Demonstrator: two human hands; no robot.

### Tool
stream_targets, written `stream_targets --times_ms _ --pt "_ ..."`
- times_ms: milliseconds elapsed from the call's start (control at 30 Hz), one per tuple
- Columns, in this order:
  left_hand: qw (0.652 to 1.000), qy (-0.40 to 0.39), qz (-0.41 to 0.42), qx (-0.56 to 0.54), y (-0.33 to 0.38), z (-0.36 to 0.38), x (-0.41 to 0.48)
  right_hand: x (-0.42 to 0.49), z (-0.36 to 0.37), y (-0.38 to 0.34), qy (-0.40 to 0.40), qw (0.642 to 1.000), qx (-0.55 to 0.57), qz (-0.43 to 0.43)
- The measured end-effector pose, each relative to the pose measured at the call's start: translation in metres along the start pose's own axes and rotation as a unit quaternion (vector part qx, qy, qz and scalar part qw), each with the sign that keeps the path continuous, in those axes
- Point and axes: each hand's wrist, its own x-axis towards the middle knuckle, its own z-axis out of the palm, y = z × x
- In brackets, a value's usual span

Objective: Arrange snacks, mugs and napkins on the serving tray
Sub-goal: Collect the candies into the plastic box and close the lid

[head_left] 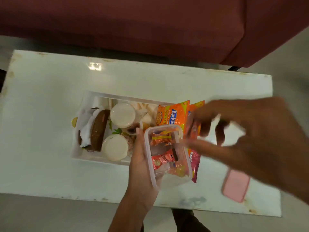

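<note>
My left hand (139,158) holds a clear plastic container (167,156) of small snack packets above the white serving tray (78,153). My right hand (247,139) hovers blurred over the container's right side, fingers curled and apart; I cannot tell whether it grips anything. In the tray lie two white mugs (122,114) (115,147), white napkins (86,124) beside a brown woven holder (98,129), and an orange Kurkure packet (172,114). A second orange packet (198,104) and a maroon packet (194,163) show behind the container.
The tray rests on a white glossy table (50,97). A pink phone (235,186) lies at the table's front right. A maroon sofa (150,22) runs along the far side. Grey floor (50,215) shows in front.
</note>
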Motion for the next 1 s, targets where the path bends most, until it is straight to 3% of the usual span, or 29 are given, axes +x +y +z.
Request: stream_targets --times_ms 233,400,533,667,767,833,900,1000 --pt "0.992 -0.042 -0.014 0.118 0.015 0.004 -0.016 -0.03 0.052 -0.028 -0.137 0.963 -0.206 -0.106" --pt "0.993 -0.043 -0.055 0.093 0.015 0.004 -0.019 -0.037 0.061 -0.023 -0.147 0.965 -0.186 -0.114" --pt "0.991 -0.062 -0.069 0.092 0.006 0.003 -0.016 -0.049 0.057 -0.021 -0.141 0.977 -0.145 -0.061" --pt "0.992 -0.079 -0.055 0.082 -0.008 0.008 -0.007 -0.077 0.036 -0.01 -0.049 0.997 -0.042 0.049" --pt "0.99 -0.1 -0.088 0.04 -0.02 0.012 0.0 -0.113 0.016 0.008 0.092 0.977 0.014 0.193" --pt "0.989 -0.11 -0.095 0.027 -0.029 0.017 0.002 -0.144 0.018 0.03 0.183 0.936 0.018 0.3" --pt "0.987 -0.126 -0.094 0.02 -0.04 0.025 0.003 -0.179 0.034 0.06 0.251 0.872 0.029 0.42" --pt "0.986 -0.136 -0.095 0.025 -0.057 0.039 0.005 -0.226 0.078 0.105 0.26 0.794 0.056 0.547"
